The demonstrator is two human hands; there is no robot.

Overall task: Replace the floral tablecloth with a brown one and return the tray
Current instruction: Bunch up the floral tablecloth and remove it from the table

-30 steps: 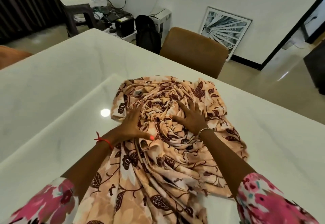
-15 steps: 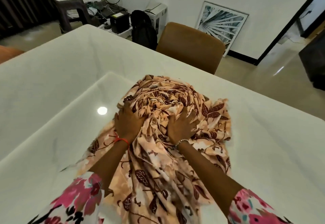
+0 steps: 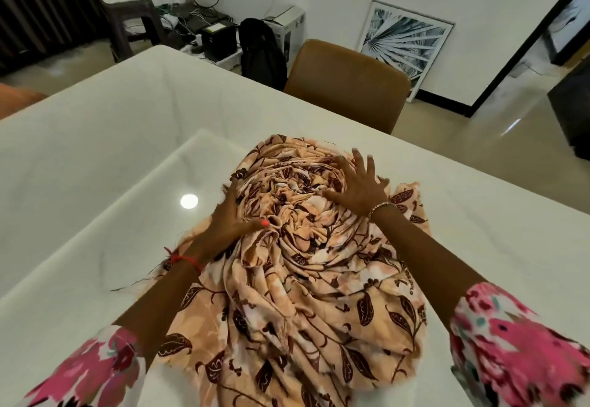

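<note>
The floral tablecloth [image 3: 306, 279], peach with dark brown leaves, lies bunched in a swirled heap on the white glossy table [image 3: 111, 138], trailing toward me over the near edge. My left hand [image 3: 233, 215] presses against the heap's left side, thumb lying on the folds. My right hand [image 3: 357, 186] lies on the heap's top right with fingers spread and straight. No brown cloth and no tray are in view.
A brown chair [image 3: 348, 84] stands at the table's far side. Beyond it are a black backpack [image 3: 261, 49], a framed leaf picture [image 3: 405, 42] leaning on the wall, electronics on the floor and a dark stool [image 3: 127, 13] with a white basket.
Both hands had curled into the bunched cloth half a second ago. Now the right hand has opened and reached farther over the heap, and the left has shifted to its left side.
</note>
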